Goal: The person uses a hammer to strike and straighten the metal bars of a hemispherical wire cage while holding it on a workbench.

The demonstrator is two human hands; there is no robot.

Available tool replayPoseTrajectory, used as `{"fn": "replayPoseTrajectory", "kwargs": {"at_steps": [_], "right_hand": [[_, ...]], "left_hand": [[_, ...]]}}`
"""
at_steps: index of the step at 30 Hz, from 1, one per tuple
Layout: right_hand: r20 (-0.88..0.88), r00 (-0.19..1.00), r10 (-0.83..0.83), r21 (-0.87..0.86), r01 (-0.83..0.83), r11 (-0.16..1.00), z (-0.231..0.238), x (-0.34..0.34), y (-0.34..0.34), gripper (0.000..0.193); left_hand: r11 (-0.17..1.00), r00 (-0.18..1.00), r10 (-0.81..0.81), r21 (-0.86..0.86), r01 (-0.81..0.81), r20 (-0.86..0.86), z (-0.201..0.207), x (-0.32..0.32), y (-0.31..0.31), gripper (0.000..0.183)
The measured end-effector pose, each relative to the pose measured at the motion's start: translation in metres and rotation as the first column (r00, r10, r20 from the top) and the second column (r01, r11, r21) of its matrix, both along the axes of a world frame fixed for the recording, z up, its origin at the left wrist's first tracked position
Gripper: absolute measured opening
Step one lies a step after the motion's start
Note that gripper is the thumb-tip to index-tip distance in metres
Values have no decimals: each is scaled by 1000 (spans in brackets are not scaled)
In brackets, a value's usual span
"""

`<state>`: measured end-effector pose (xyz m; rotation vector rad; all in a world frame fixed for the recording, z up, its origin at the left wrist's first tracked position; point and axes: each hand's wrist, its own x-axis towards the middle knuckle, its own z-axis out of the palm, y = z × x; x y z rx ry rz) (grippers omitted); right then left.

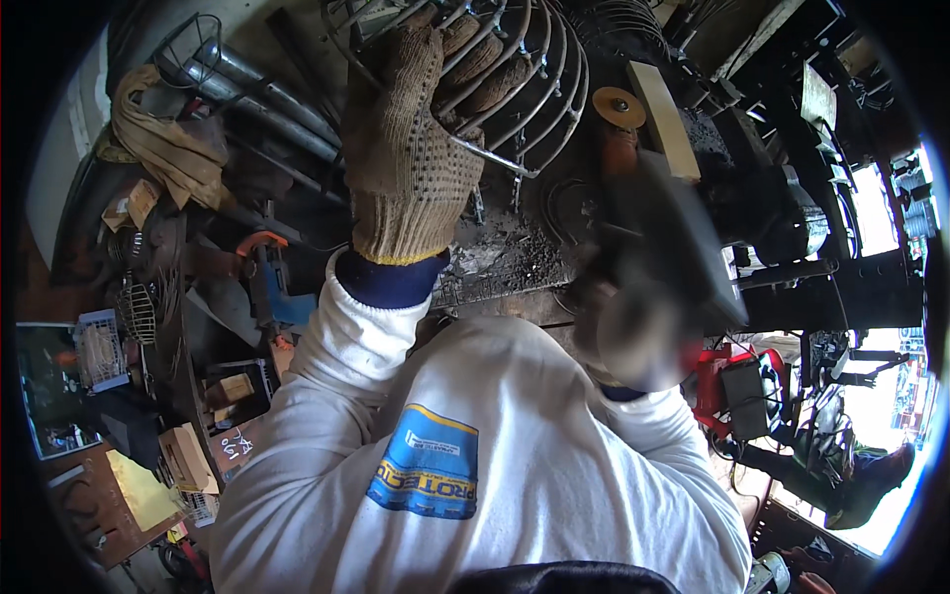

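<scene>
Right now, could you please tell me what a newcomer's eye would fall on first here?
Probably the curved wire cage at the top centre, gripped by the left hand in a dotted tan glove. To its right, an orange disc stands out on what looks like a grinder, with the right hand at its lower end, too blurred to show its grip. The white top with its blue-and-yellow patch fills the lower centre.
</scene>
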<state>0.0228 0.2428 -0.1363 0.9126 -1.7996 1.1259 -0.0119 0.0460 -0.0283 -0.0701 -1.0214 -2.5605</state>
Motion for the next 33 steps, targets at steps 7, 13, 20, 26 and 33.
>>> {"fn": "replayPoseTrajectory", "kwargs": {"at_steps": [7,13,20,26,33], "right_hand": [[722,674,-157,194,21,981,24,21,-6,35],[457,889,-34,106,-16,994,-4,10,13,39],[639,727,250,-376,11,927,1,4,-2,51],[706,407,580,-646,34,763,20,-5,-1,51],[593,390,705,-770,16,638,8,3,-7,42]], "left_hand": [[991,992,126,-35,-126,-9,6,0,15,40],[996,971,60,-56,-75,-233,17,-13,-5,39],[982,985,-160,112,152,69,-3,0,-18,29],[961,967,-200,222,162,158,-14,-3,-10,30],[873,904,-428,267,408,19,-50,-12,-17,42]]}}
